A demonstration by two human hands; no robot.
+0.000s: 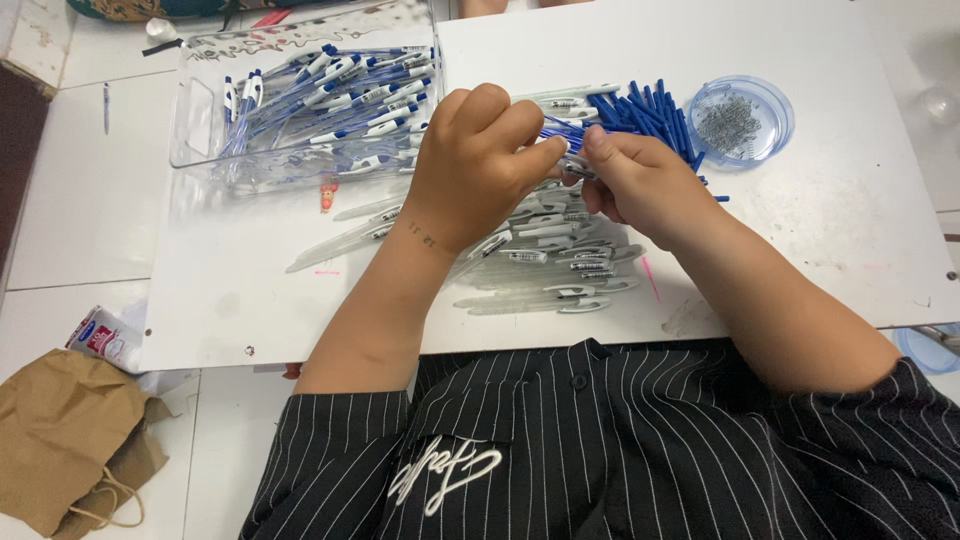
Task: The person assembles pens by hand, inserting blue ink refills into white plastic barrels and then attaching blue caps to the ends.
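Both hands meet above the middle of the white board (pixel 800 250), near its far edge. The left hand (pixel 480 160) has its fingers curled closed, thumb and forefinger pinching one end of a small clear pen part (pixel 577 166). The right hand (pixel 640 180) grips the other end of the same part, its fingers folded around it and the thumb pressed on top. The part is held between the two hands, lifted off the board; its exact shape is hidden by the fingers. Directly under the hands lies a pile of clear barrels (pixel 560 265) with white clips, spread toward the near edge of the board. Behind the right hand, toward the far edge, lies a bundle of blue refills (pixel 650 112), fanned out and touching one another. Just beside the refills, near the far right corner, stands a round clear dish (pixel 740 122) holding small metal springs. At the far left corner of the board sits a clear tray (pixel 200 120) filled with assembled blue-and-white pens (pixel 340 90). A few loose barrels (pixel 340 240) lie on the board between the tray and the left forearm. Off the board, beside its near left corner, a brown paper bag (pixel 60 430) rests on the white bench (pixel 70 220).
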